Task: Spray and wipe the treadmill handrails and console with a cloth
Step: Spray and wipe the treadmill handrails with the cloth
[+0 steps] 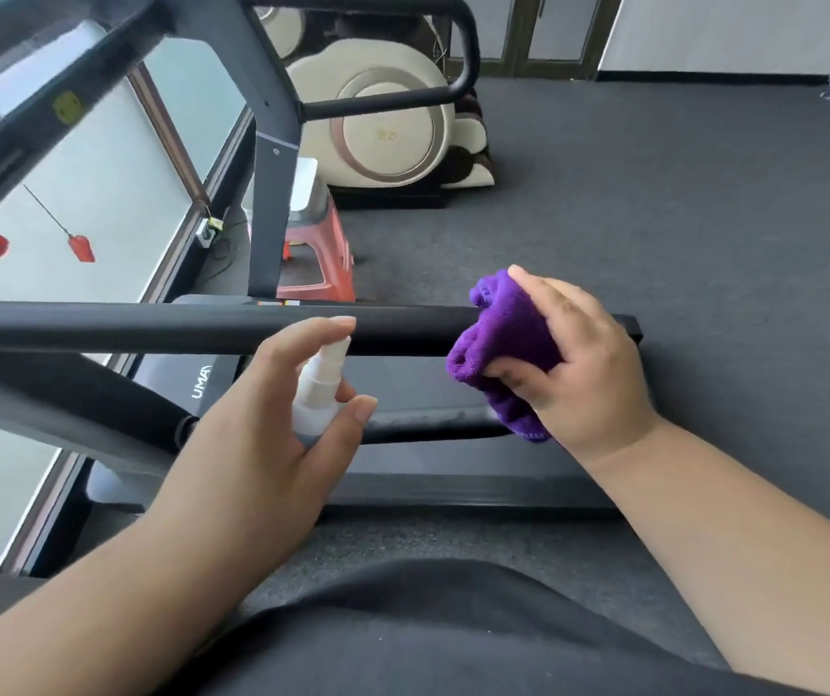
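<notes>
Treadmill [272,183] frame occupies the left and centre, its belt deck below. Black padded handrail [177,328] runs horizontally across the view. Right hand [583,374] grips a bunched purple cloth [503,344], pressed against the handrail's right end. Left hand [272,434] is wrapped round a small white spray bottle [320,389], just below the handrail, index finger atop the nozzle.

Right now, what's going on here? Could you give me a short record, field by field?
Left hand: holds a small white spray bottle, forefinger on its top
Right hand: grips a purple cloth against the end of the black handrail
Treadmill deck: below the rail
Behind: red stool, cream massage chair
</notes>
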Demonstrator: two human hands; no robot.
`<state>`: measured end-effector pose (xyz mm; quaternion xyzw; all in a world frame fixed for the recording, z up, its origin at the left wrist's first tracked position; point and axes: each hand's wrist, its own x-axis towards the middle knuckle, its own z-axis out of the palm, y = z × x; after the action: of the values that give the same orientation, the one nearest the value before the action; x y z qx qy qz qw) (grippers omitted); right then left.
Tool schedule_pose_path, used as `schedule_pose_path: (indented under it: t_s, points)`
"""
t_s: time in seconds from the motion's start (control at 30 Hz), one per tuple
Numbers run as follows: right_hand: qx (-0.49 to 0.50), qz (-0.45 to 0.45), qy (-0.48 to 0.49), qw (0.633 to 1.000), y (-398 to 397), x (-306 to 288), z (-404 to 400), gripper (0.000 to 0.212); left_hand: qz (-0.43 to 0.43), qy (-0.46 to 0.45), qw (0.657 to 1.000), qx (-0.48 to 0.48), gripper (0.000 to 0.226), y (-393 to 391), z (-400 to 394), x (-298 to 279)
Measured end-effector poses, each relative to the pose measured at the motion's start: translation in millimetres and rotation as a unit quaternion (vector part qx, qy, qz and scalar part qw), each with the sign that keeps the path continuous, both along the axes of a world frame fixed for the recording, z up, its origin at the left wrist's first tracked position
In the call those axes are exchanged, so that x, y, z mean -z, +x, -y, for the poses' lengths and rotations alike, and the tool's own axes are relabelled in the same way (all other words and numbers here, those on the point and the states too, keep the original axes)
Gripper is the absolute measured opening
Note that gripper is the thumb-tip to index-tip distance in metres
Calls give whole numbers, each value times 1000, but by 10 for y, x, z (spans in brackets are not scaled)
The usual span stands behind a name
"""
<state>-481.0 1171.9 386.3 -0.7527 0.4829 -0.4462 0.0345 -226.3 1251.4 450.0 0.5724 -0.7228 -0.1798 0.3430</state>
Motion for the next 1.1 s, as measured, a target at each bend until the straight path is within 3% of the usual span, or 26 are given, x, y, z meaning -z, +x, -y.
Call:
schedule_pose_path:
  t_s: [0.27,0.5,0.6,0.73,0.9,1.0,1.1]
  points:
    - [43,140,51,988,-150,582,-154,76,15,21,998,58,49,-199,-58,101]
    - [135,190,270,934,-328,1223,-604,53,41,10,995,91,48,-351,-102,156]
    - [177,234,247,923,-303,1142,-656,47,42,6,995,89,49,-379,-128,185]
    - [191,283,135,930,-239,626,-431,54,45,6,994,97,49,-405,-167,199]
    - [70,220,89,969,-84,452,-220,64,52,-6,994,97,50,-383,-191,203]
    - [73,170,85,979,-103,623,-275,72,52,-14,994,92,51,-333,-207,237]
    - [91,175,120,973,-173,805,-357,70,54,-20,995,76,51,-294,-230,282]
